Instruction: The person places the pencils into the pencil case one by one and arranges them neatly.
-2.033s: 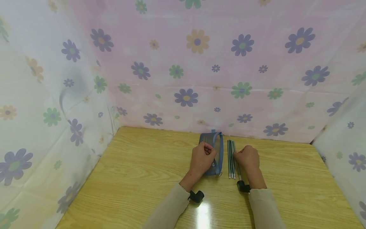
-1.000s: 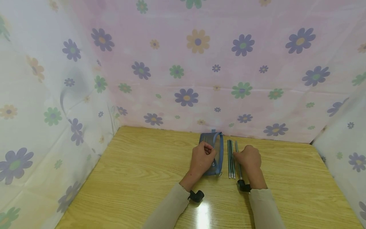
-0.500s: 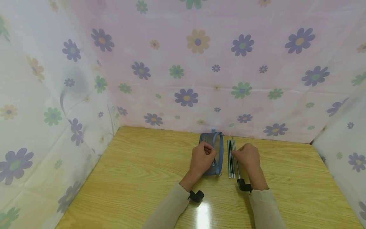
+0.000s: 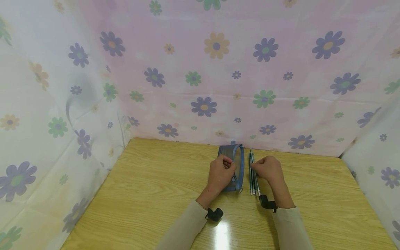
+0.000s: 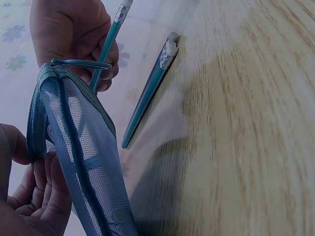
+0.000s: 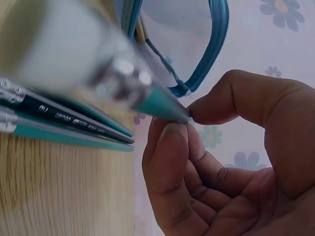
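Observation:
A blue mesh zip pouch (image 4: pixel 240 168) stands at the back of the table, its zipped mouth spread apart in the right wrist view. My left hand (image 4: pixel 219 173) pinches one zip edge between thumb and fingers, as the left wrist view shows. My right hand (image 4: pixel 269 169) pinches a teal pencil (image 5: pixel 106 49) with a white eraser end toward me. Several pencils (image 6: pixel 74 120), teal and dark, lie side by side on the table right of the pouch. In the head view the held pencil overlaps this row.
The wood-grain table (image 4: pixel 150 194) meets a flowered cloth (image 4: pixel 175 69) right behind the pouch. Similar cloth hangs at left and right. A black wrist camera (image 4: pixel 215 214) sits on the left wrist and another black camera (image 4: pixel 266 202) on the right.
My right hand has shifted a little left with the pencil, which now tilts across the row of pencils. My left hand and the pouch have stayed in place.

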Tool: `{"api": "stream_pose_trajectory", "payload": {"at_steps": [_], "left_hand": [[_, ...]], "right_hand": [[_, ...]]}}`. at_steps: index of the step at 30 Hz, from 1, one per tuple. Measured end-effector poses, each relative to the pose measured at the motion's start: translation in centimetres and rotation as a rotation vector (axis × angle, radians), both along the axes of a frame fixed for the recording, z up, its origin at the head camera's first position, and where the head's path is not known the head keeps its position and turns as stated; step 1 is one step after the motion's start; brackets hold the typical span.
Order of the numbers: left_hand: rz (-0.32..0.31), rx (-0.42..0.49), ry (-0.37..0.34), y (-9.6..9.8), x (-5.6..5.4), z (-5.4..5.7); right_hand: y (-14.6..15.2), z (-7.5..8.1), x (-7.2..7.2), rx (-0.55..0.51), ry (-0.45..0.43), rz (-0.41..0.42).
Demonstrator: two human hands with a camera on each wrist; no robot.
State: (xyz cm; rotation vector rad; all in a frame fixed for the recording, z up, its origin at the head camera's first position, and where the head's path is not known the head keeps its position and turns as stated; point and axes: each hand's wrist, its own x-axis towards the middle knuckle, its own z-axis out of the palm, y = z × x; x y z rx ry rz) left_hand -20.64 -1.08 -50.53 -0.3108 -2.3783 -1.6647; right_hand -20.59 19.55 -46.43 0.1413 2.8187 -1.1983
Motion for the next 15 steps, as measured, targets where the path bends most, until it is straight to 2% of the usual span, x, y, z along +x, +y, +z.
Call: {"api": "stream_pose_trajectory", "payload": {"at_steps": [10,15], "left_hand": [[-0.004,-0.008,-0.011,0.0,0.0,-0.1],[-0.001,-0.008,0.001,0.0,0.0,-0.2]], "right_hand": [[-0.7,0.2,0.1,-0.241,-0.043,-0.019],[-1.2,0.1,0.1,-0.336,-0.026,-0.034]]}}
